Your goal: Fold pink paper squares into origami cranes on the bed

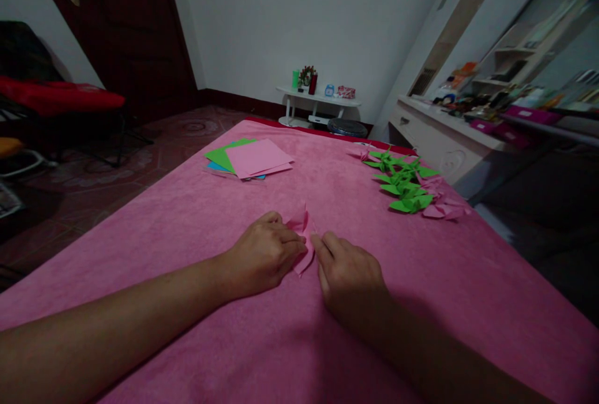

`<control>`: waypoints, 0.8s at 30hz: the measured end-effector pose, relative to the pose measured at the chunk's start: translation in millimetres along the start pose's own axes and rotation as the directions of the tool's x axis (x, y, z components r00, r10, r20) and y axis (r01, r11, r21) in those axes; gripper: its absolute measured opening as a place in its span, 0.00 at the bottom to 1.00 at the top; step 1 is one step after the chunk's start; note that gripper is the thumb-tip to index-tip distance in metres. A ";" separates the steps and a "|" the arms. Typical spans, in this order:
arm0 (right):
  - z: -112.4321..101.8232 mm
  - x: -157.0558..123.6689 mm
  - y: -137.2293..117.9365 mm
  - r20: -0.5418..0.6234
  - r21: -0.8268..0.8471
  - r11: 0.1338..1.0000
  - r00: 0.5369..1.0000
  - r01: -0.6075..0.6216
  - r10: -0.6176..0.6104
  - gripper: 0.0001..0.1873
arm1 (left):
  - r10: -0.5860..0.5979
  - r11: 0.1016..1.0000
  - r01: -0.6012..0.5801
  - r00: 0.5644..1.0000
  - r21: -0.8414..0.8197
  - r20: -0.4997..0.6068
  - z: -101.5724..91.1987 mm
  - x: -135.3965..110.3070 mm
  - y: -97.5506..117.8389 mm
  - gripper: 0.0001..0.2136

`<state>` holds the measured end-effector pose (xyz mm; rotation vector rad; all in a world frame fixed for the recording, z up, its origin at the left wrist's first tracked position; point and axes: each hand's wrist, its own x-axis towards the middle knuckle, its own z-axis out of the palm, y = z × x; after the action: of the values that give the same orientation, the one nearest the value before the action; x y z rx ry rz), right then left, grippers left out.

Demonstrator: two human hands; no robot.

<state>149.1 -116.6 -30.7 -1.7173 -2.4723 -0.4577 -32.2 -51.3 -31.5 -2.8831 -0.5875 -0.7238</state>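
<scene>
A partly folded piece of pink origami paper (303, 259) lies on the pink cloth, a pointed flap of it standing up at the back. My left hand (269, 251) is closed on its left side, the fingers pressing it down. From the right, my right hand (349, 270) has its thumb and forefinger pinched together at the paper's right edge. What the right fingertips grip is too small to see clearly, though they touch the paper.
A stack of square paper sheets (259, 158) in pink, green and blue lies at the back left. Several folded green paper cranes (405, 182) and pink paper cranes (444, 206) sit at the back right. Beyond the cloth stand a small white table (322, 97) and a cluttered dresser (437, 136).
</scene>
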 end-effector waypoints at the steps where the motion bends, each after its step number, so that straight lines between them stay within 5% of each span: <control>1: 0.1 0.3 -0.1 0.001 -0.009 1.000 1.000 0.006 -0.006 0.18 | -0.003 1.000 0.003 1.000 -0.005 0.011 -0.5 0.3 0.1 0.11; 24: -5.4 8.6 -5.4 0.119 0.016 0.996 0.989 -0.086 0.083 0.14 | -0.014 0.999 0.014 1.000 -0.044 -0.017 1.3 -0.5 -0.8 0.11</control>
<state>140.5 -112.2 -24.5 -1.8841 -2.4605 -0.3295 -32.3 -50.5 -32.9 -2.9124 -0.5980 -0.7717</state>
